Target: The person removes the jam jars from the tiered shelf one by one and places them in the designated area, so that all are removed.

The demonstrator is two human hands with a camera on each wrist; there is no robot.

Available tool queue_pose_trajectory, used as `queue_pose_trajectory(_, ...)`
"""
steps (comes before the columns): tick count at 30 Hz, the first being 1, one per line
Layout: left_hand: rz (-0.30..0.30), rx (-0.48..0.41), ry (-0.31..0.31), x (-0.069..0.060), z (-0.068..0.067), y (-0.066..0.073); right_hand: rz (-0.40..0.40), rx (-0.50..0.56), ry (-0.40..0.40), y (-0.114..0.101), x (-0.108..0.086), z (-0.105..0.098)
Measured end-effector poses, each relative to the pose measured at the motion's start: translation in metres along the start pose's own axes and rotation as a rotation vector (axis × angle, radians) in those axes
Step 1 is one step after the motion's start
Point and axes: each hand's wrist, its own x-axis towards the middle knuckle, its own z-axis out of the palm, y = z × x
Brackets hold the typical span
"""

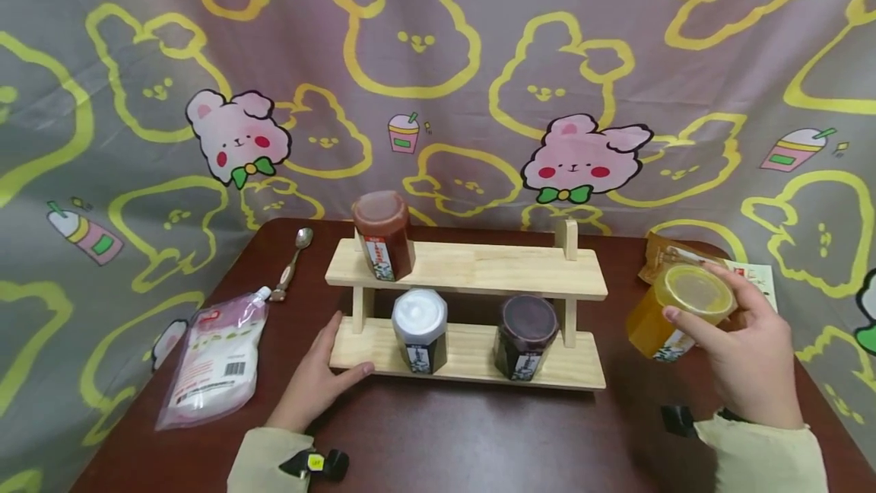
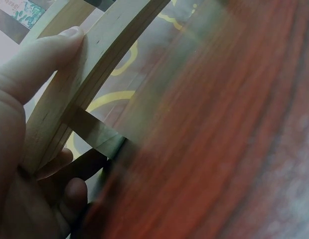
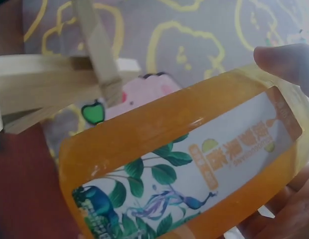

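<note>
Orange jar [image 1: 674,312] in right hand [image 1: 756,348], head-view label [image 1: 674,345] illegible

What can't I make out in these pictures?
- Head view: lower part of the brown packet, hidden behind the orange jar.
- Head view: part of the right hand, behind that jar.
- Head view: fine print on the pouch, too small.
- Left wrist view: a label, cut by the edge.

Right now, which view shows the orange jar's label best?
Right wrist: the label faces the camera, large, its leaf pattern clear. Head shows the orange jar in the right hand, but only a small patch of label, too small to read. Left wrist doesn't show it.
</note>
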Motion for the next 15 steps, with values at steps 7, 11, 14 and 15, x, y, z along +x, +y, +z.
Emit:
queue_pose_trajectory(7, 0.002, 0.003, -0.001, 0.004, 0.003, 0.003, 0.044, 0.049, 0.049, 0.017, 0.012, -0.006)
queue_pose_trajectory(11, -0.01, 0.002, -0.005, 0.003, 0.002, 0.002, 0.07, -0.019, 0.074, 0.027, 0.02, -0.009)
queue_pose_trajectory(14, -0.019, -0.003, -0.008, 0.001, 0.001, 0.001, 0.091, -0.145, 0.062, 0.034, 0.024, -0.01)
queue_pose_trajectory(15, -0.019, -0.006, -0.007, 0.001, 0.001, 0.001, 0.1, -0.172, 0.056, 0.037, 0.026, -0.01)
